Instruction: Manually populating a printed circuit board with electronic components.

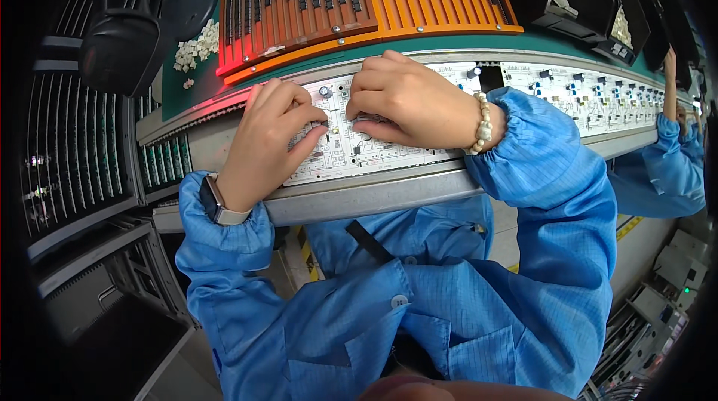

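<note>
A white circuit board [340, 163] lies in the metal rail track in front of me, carrying small parts and an upright capacitor [324, 92]. Over its left part is my left hand [271, 132], closed, with thumb and index finger brought together just above the board. Whatever sits between those fingertips is too small to name. My right hand [400, 100] rests over the middle of the board, fingers curled down to its surface and thumb beneath them. Its fingertips are partly hidden, so what they hold cannot be made out.
Beyond the track stands an orange slotted rack [441, 27] filled with dark components. White connectors [198, 46] lie loose at its left. Black bins [576, 8] hold more white parts. Further boards [591, 102] line the track rightward, near a co-worker's sleeve [677, 154]. A board rack [71, 154] stands left.
</note>
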Tool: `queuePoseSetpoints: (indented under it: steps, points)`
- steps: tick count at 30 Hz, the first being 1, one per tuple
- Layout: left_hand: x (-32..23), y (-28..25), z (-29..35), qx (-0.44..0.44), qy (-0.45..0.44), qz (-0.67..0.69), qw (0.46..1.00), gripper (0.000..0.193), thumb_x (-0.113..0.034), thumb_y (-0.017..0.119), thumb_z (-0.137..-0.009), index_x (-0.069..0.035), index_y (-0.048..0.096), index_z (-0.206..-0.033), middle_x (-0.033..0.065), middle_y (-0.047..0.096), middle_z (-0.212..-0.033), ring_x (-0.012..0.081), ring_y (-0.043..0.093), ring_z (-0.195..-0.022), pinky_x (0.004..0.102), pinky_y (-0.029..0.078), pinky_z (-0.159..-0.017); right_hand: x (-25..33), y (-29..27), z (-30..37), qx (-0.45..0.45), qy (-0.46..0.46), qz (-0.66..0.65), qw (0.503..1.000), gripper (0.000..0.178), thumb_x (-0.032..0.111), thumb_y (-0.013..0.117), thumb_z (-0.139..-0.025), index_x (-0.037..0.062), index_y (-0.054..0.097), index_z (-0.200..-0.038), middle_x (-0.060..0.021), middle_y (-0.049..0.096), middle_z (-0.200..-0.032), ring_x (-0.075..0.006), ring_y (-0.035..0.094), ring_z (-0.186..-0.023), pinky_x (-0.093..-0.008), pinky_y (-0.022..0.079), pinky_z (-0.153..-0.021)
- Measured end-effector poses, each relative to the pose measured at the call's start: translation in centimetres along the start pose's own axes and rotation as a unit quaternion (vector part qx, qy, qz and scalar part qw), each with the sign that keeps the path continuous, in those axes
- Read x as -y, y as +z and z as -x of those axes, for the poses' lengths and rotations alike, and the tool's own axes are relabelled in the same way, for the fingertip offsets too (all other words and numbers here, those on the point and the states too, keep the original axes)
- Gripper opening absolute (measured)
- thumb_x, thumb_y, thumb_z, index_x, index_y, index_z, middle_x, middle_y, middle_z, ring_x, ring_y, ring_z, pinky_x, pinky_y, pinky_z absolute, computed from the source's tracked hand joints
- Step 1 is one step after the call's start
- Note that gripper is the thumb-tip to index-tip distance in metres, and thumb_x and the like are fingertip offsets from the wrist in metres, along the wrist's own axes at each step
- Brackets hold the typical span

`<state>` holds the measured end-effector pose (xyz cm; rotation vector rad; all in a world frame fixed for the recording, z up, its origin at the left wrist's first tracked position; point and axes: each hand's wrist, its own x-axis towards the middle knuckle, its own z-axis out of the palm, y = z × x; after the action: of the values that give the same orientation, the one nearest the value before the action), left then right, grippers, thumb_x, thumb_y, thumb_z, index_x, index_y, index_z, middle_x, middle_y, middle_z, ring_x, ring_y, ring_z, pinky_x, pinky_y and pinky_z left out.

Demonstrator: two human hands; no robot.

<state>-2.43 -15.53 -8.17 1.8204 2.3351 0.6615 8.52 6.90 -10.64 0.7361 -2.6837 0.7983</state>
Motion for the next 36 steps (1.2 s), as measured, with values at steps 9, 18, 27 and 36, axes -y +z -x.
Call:
queuePoseSetpoints:
  steps: [9, 18, 27, 36]
  points:
    - [0.11, 0.78, -0.22, -0.037, -0.009, 0.061, 0.997, 0.014, -0.008, 0.079, -0.076, -0.004, 0.071, -0.087, 0.0055, 0.057, -0.086, 0.0241, 0.055, -0.088, 0.037, 0.041, -0.081, -0.17, 0.15, 0.18, 0.002, 0.002, 0.003, 1.0, 0.017, 0.018, 0.075, -0.084, 0.0068, 0.068, -0.094, -0.0069, 0.063, -0.097, -0.0259, 0.059, -0.098, -0.0391, 0.045, -0.086]
    - [-0.06, 0.42, -0.22, -0.029, -0.008, 0.024, 0.999, 0.014, -0.008, 0.08, -0.075, -0.005, 0.073, -0.087, 0.0042, 0.058, -0.086, 0.0232, 0.056, -0.088, 0.0377, 0.04, -0.082, -0.17, 0.13, 0.17, 0.006, 0.006, 0.013, 1.0, 0.018, 0.02, 0.075, -0.085, 0.0064, 0.067, -0.094, -0.0068, 0.063, -0.097, -0.0258, 0.059, -0.098, -0.0389, 0.045, -0.087]
    - [-0.1, 0.68, -0.3, -0.026, -0.005, 0.039, 0.999, 0.013, -0.008, 0.08, -0.075, -0.006, 0.073, -0.086, 0.004, 0.058, -0.085, 0.0227, 0.056, -0.087, 0.0374, 0.038, -0.08, -0.25, 0.14, 0.3, 0.0, 0.0, 0.024, 1.0, 0.017, 0.02, 0.074, -0.085, 0.0058, 0.067, -0.093, -0.0068, 0.063, -0.096, -0.0253, 0.059, -0.097, -0.0382, 0.045, -0.087]
    - [-0.29, 0.67, -0.61, -0.029, 0.002, 0.02, 0.999, 0.014, -0.008, 0.08, -0.075, -0.005, 0.072, -0.086, 0.0033, 0.058, -0.084, 0.0219, 0.056, -0.086, 0.0376, 0.038, -0.08, -0.24, 0.21, 0.4, 0.001, 0.009, 0.024, 1.0, 0.017, 0.02, 0.073, -0.085, 0.006, 0.066, -0.092, -0.0068, 0.062, -0.094, -0.0255, 0.058, -0.096, -0.0377, 0.045, -0.086]
